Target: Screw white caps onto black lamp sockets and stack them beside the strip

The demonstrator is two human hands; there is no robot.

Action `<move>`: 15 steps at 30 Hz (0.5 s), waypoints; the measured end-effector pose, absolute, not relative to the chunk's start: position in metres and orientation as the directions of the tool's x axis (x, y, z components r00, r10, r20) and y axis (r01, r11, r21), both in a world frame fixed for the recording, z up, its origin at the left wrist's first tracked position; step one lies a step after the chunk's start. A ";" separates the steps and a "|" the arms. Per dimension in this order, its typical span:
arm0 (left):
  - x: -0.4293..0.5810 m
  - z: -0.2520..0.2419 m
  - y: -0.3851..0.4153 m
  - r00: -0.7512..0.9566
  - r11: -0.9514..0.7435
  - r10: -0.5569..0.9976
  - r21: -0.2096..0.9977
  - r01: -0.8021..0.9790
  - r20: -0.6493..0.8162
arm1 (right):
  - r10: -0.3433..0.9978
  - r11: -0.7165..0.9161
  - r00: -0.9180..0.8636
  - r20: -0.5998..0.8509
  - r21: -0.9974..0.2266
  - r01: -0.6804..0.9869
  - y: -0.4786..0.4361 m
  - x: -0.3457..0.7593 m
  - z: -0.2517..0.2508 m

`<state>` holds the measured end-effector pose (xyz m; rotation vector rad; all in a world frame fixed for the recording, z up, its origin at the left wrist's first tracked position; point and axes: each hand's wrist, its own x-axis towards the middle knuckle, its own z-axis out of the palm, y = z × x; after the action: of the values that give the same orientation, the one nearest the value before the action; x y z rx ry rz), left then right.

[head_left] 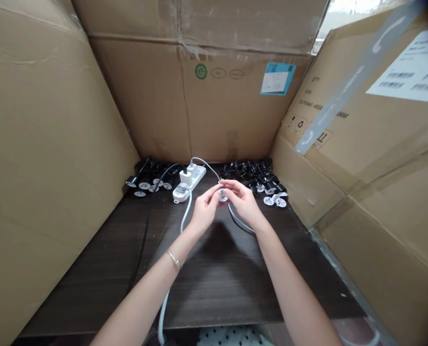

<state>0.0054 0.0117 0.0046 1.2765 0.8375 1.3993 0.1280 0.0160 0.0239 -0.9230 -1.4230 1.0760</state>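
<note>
Above the middle of the dark table, my left hand (206, 207) and my right hand (243, 203) meet with fingers closed around a small round white-faced part (223, 195). Both thumbs press near its face, and the fingers hide its edges and back. A thin white cable (209, 166) runs from a plug on the power strip to the fingertips; whether it joins the part cannot be seen. The white power strip (181, 194) lies just beyond my left hand, with white adapters (185, 178) plugged in.
Black parts with white round discs (144, 185) lie at the back left. A pile of similar black parts (252, 169) with wires sits at the back right. Cardboard boxes (232, 115) wall in the table (214, 288) behind and at both sides. A thick white cord (186, 214) crosses toward the front edge.
</note>
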 end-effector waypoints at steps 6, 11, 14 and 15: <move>0.007 0.002 0.012 0.097 -0.211 0.966 0.945 -0.250 0.241 | 0.926 0.373 -0.072 0.370 -0.927 0.034 0.021 0.123 0.014; 0.008 0.003 0.013 0.153 -0.129 0.971 0.942 -0.311 0.183 | 0.939 0.342 -0.032 0.342 -0.940 -0.003 0.020 0.124 0.015; 0.008 0.003 0.013 0.149 -0.136 0.970 0.941 -0.311 0.190 | 0.950 0.307 -0.057 0.308 -0.951 -0.025 0.019 0.124 0.018; 0.008 0.003 0.013 0.137 -0.152 0.970 0.940 -0.305 0.201 | 0.951 0.299 -0.069 0.301 -0.953 -0.035 0.019 0.124 0.019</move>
<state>0.0079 0.0129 0.0032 1.1865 0.7777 1.3374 0.1240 0.0188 0.0189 -0.9286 -1.3738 1.0431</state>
